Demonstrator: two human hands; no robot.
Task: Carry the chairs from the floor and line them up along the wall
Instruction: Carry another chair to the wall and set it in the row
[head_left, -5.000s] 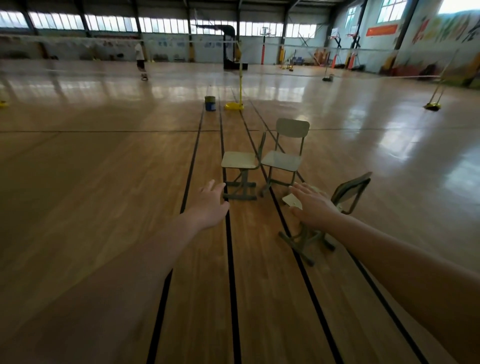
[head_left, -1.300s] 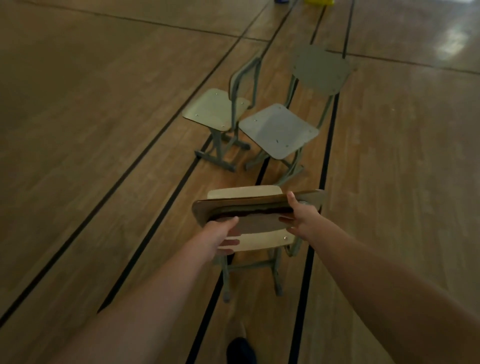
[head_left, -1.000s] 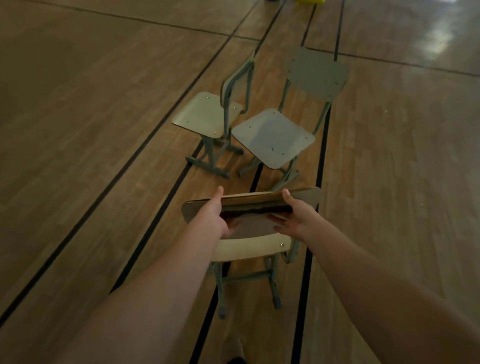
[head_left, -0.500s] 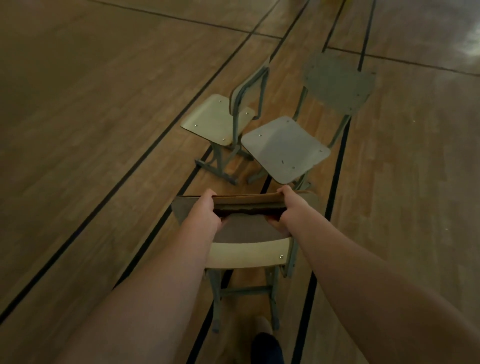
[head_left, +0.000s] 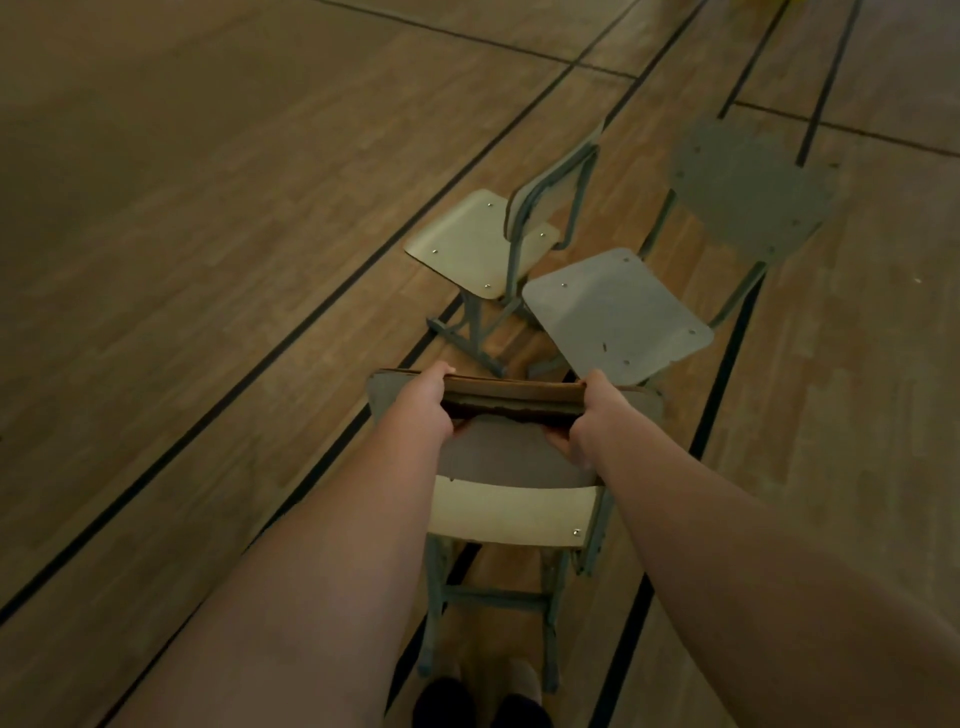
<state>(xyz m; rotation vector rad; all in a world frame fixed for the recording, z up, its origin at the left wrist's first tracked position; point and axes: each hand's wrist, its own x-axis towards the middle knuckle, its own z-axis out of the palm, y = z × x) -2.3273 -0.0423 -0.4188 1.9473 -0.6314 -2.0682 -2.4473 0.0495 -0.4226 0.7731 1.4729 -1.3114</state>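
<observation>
Both hands are on the near chair (head_left: 511, 512), which is closest to us, low centre in the head view. Left hand (head_left: 423, 402) grips the top edge of its backrest (head_left: 511, 400) near the left end, with the fingers curled over the far side and the thumb underneath. Right hand (head_left: 592, 421) grips the same edge near the right end, fingers wrapped around it. The hands are apart, with the worn brown backrest edge showing between them. Both forearms are stretched forward and down.

The near chair has a pale seat and grey-green metal legs. It faces away from us, with its backrest tilted toward the camera. The legs reach down beside our shoes (head_left: 441, 706) at the bottom edge, and we cannot tell whether they touch the floor (head_left: 208, 208).

Two more chairs stand just beyond it. The beige chair (head_left: 475, 244) is ahead and slightly left, with its backrest seen edge-on and its seat toward the left. The grey chair (head_left: 618, 312) is ahead and right, its seat corner just beside the beige chair's seat and its grey backrest further up right. Both are upright on the floor.

The floor is wooden sports-hall boards, dim, with black lines (head_left: 311, 317) running diagonally under and beside the chairs. No wall is in view.
</observation>
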